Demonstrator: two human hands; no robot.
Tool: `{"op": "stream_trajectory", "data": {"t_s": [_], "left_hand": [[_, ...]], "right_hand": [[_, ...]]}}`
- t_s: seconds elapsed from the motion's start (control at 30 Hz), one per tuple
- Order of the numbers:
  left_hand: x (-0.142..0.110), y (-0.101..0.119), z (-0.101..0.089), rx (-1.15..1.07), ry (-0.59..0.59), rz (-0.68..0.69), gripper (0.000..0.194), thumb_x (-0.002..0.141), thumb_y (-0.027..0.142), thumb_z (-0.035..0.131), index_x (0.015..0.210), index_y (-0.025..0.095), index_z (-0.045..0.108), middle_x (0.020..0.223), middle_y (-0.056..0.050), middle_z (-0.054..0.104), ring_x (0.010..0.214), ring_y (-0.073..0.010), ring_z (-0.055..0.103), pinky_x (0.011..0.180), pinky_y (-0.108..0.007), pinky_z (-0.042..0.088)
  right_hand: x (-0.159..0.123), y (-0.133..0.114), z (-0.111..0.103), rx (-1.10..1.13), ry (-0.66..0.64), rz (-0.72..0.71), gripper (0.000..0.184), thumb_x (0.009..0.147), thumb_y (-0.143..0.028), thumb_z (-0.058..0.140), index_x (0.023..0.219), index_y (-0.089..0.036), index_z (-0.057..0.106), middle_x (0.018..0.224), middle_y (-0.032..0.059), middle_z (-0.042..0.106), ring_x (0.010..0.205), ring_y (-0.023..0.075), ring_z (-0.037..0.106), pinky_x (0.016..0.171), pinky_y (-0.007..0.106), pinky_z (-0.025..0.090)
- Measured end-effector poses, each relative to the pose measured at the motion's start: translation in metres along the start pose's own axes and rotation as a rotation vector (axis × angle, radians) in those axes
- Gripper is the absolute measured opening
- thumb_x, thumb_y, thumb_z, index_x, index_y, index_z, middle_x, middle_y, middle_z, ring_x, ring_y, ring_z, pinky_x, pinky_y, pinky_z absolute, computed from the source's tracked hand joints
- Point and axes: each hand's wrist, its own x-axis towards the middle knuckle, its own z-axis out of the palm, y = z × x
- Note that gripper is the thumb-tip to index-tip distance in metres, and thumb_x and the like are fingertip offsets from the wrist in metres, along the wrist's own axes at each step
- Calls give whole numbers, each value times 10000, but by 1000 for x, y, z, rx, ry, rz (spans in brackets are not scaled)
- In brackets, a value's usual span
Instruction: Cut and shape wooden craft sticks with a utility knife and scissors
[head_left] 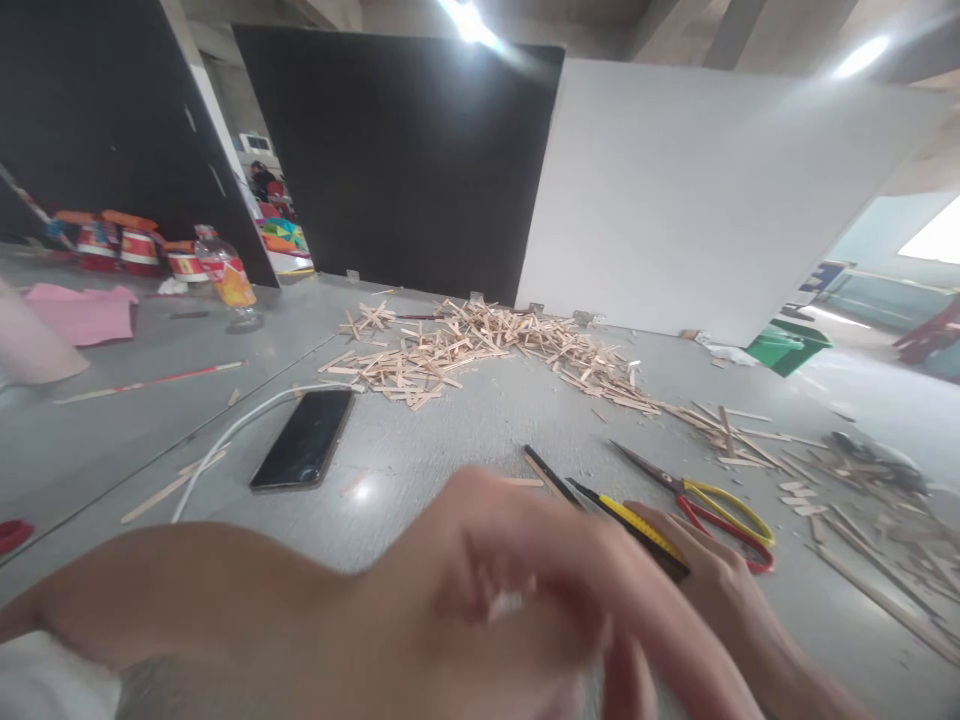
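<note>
Right hand [712,578] at yellow-black cutter [628,517], beside the scissors [680,487].
Its fingers touch the cutter (whether they clamp it, I cannot tell); the blurred left hand [551,540] is curled, its hold also unclear. Better to keep fingers behind the tip.

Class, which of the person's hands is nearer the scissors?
Right. The right hand is close beside the scissors; the left hand is farther off, below and left of them in view.
</note>
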Motion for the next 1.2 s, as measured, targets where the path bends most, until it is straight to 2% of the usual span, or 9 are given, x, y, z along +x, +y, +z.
{"op": "stream_trajectory", "data": {"t_s": [0.1,0.17,0.3,0.43,0.53,0.63,0.83,1.03,1.2], "left_hand": [[27,-4,-21,269,53,-120,273,936,181,497,1015,181,758,943,-45,766,650,-123,614,553,-239,454],[39,-17,-33,527,-13,-174,213,920,206,567,1008,174,759,788,-17,729,575,-115,564,571,-258,437],[46,-43,-43,651,-62,-259,149,869,331,738,840,189,703,705,15,679,618,-144,609,563,-260,410],[43,-49,-45,934,-109,-252,325,974,273,633,661,189,631,648,-12,626,689,-183,617,614,-293,374],[45,-53,-44,1090,-257,-380,344,969,315,669,654,178,642,645,-34,611,641,-204,606,565,-305,329],[48,-60,-40,1102,-362,-481,270,827,293,841,675,173,653,679,-30,630,651,-213,617,538,-295,298],[53,-71,-40,1002,-358,-449,170,828,131,794,734,173,660,873,-40,688,830,-204,653,622,-274,358],[58,-80,-42,813,-45,-188,117,885,177,702,782,184,646,775,6,658,752,-159,606,634,-273,385],[61,-72,-38,652,-3,-139,132,889,183,686,760,184,658,723,23,649,666,-123,568,607,-260,405]], "right_hand": [[2,0,-1,-5,-11,1,311,1048,-384,533,1305,-248,644,1155,84,796,947,269,799,776,361,672],[2,2,0,-8,-20,10,309,1047,-379,540,1303,-243,646,1191,82,789,995,264,791,812,362,671],[2,4,1,12,-30,13,301,1052,-353,533,1309,-240,640,1222,75,779,1023,248,785,842,350,666],[1,5,1,15,-43,17,297,1057,-356,535,1308,-237,639,1221,72,778,1027,248,783,844,356,665],[1,5,0,14,-49,25,306,1059,-368,534,1312,-231,640,1216,80,778,1031,252,781,845,365,666],[2,4,-1,16,-49,35,300,1061,-367,528,1297,-227,649,1215,89,777,1024,251,783,830,353,668],[2,3,-2,7,-52,36,303,1064,-361,524,1296,-215,650,1207,99,780,1023,255,782,831,357,668],[1,4,-1,33,-57,55,311,1061,-373,530,1311,-227,647,1224,89,776,1022,255,780,843,372,660],[1,5,0,49,-50,62,307,1059,-381,532,1306,-241,651,1220,71,781,1026,253,779,839,369,656]]}}
